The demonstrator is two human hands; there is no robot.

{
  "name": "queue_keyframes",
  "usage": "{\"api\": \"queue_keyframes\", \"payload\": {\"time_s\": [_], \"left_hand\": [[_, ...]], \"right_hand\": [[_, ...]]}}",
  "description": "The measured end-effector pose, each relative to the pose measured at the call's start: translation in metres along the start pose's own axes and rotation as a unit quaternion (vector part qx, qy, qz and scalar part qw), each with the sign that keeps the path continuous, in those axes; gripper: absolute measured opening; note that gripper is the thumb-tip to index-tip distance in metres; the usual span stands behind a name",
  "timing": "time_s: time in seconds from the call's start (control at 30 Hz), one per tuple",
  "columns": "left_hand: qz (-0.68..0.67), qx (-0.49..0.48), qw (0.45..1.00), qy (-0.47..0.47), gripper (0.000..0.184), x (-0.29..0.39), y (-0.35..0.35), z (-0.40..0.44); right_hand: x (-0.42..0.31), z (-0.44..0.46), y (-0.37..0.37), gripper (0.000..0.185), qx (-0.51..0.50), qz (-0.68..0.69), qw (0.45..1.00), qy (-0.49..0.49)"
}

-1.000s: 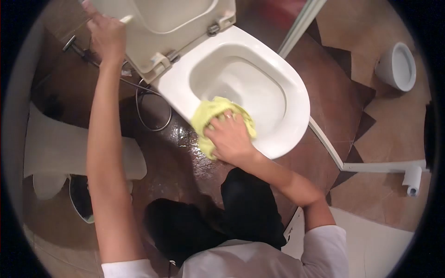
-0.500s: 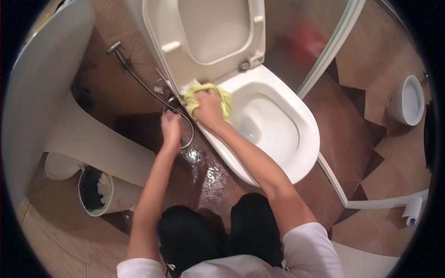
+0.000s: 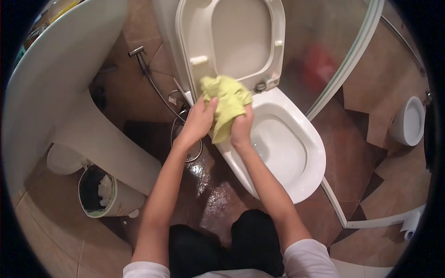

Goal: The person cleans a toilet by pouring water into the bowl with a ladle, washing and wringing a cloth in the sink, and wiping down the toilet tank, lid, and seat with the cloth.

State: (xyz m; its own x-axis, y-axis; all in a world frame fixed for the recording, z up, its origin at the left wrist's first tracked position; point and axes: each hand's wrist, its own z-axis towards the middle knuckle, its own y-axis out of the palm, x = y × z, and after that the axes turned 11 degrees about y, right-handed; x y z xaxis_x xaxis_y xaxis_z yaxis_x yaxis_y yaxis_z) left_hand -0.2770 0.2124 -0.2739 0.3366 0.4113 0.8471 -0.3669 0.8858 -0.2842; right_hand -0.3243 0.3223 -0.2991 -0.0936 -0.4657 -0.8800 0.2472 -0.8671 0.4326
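A crumpled yellow-green cloth (image 3: 228, 99) hangs between my two hands, above the left rear rim of the white toilet bowl (image 3: 311, 160). My left hand (image 3: 200, 119) grips its left side, thumb lying over the fabric. On the cloth's right edge, my right hand (image 3: 242, 127) is closed with its fingers partly hidden. Behind the cloth the raised toilet seat and lid (image 3: 199, 41) stand upright, and the cloth covers the left hinge area. The right hinge (image 3: 260, 87) is visible.
A bidet sprayer (image 3: 136, 51) with its hose is on the left wall. Below the white basin pedestal (image 3: 116, 134) stands an open bin (image 3: 123, 201) holding waste. A glass shower panel (image 3: 345, 69) is at right, with a small white container (image 3: 410, 121) beyond. The brown floor (image 3: 218, 204) looks wet.
My left hand has come up from beside the hose and taken hold of the cloth. My right hand has lifted the cloth off the toilet's rear left side. The view has shifted slightly.
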Motion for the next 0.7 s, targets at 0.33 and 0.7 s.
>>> {"api": "queue_keyframes", "payload": {"time_s": [0.33,0.7], "left_hand": [[0.112,0.253,0.961,0.028,0.035,-0.052,-0.003,-0.018],[0.075,0.302,0.950,-0.004,0.029,-0.075,-0.026,-0.025]], "right_hand": [[0.066,0.026,0.016,0.062,0.016,-0.415,0.898,-0.146],[-0.029,0.063,0.102,0.034,-0.004,-0.477,0.812,-0.336]]}}
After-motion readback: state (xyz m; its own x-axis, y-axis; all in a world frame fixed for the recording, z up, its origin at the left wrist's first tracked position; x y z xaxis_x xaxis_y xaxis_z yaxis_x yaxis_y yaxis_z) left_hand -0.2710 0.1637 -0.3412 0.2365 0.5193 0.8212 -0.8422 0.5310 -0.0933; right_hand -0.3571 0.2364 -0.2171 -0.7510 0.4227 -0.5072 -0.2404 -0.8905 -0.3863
